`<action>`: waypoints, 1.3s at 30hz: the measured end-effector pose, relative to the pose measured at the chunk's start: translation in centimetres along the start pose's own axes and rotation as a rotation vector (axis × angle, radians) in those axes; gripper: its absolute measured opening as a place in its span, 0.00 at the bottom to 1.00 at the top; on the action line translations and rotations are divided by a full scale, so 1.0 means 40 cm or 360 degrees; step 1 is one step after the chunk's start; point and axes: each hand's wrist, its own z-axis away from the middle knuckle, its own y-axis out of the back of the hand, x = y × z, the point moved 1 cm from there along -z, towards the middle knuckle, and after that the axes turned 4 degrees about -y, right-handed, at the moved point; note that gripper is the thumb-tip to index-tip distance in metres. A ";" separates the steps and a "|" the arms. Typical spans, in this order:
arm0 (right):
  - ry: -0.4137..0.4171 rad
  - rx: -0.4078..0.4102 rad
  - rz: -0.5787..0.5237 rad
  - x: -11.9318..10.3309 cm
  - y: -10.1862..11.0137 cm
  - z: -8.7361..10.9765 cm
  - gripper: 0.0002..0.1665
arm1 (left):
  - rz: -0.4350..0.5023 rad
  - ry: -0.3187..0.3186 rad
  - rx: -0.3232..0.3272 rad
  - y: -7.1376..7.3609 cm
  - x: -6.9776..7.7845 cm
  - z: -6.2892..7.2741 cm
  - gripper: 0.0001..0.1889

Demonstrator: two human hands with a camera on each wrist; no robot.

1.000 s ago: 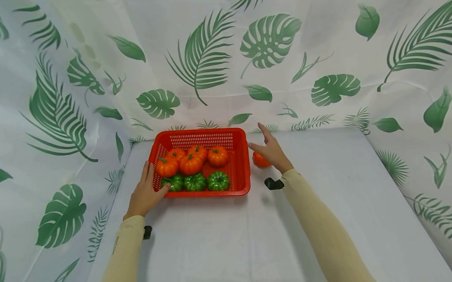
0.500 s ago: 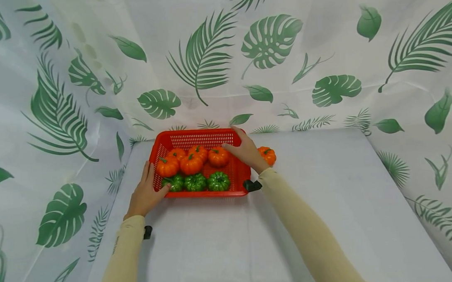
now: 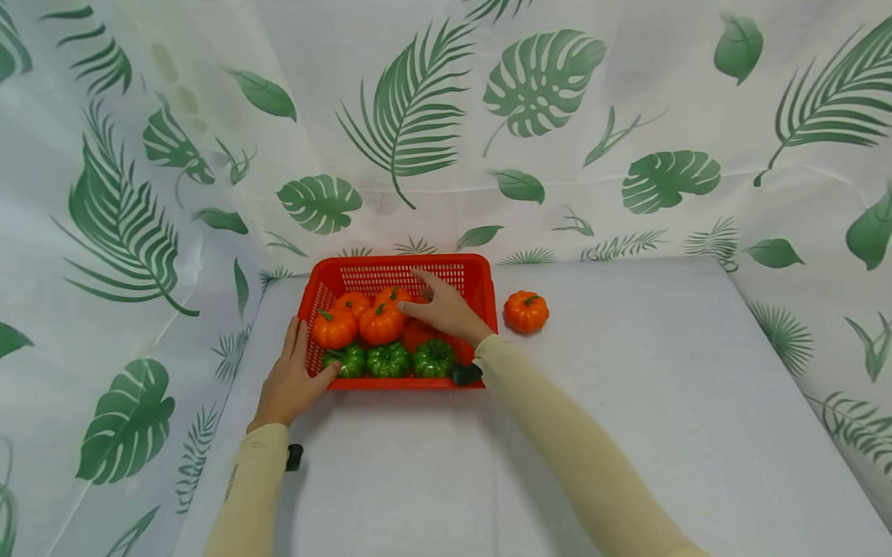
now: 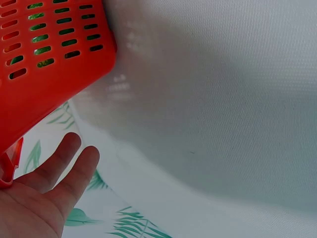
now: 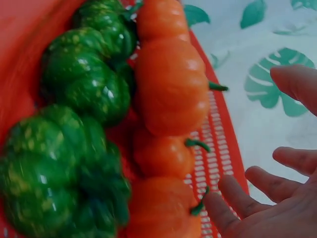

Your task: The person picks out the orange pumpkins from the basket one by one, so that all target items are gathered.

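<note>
A red plastic basket (image 3: 401, 383) holds several orange toy pumpkins (image 3: 381, 324) at the back and 3 green ones (image 3: 389, 360) along the front. My left hand (image 3: 291, 382) rests against the basket's left front corner, fingers straight along the outer wall and thumb over the rim. In the left wrist view those fingers (image 4: 74, 183) are extended under the rim. Over the basket, my right hand (image 3: 447, 307) is spread with nothing in it and partly hides an orange pumpkin. Its fingers (image 5: 270, 183) show apart from each other beside the orange pumpkins in the right wrist view.
One more orange pumpkin (image 3: 526, 312) lies on the white table (image 3: 641, 370), just right of the basket. Behind the basket rises a white leaf-print sheet (image 3: 427, 164), which also encloses both sides. A dark wrist camera (image 3: 466, 374) overlaps the basket's front right corner.
My right hand has moved left from beside the loose pumpkin, across the rim, to above the basket. The loose pumpkin is now uncovered. The left hand keeps its place.
</note>
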 end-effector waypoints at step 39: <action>-0.0054 -0.0130 0.0339 -0.028 -0.088 -0.033 0.41 | -0.0004 -0.0018 0.0038 -0.003 -0.003 -0.003 0.55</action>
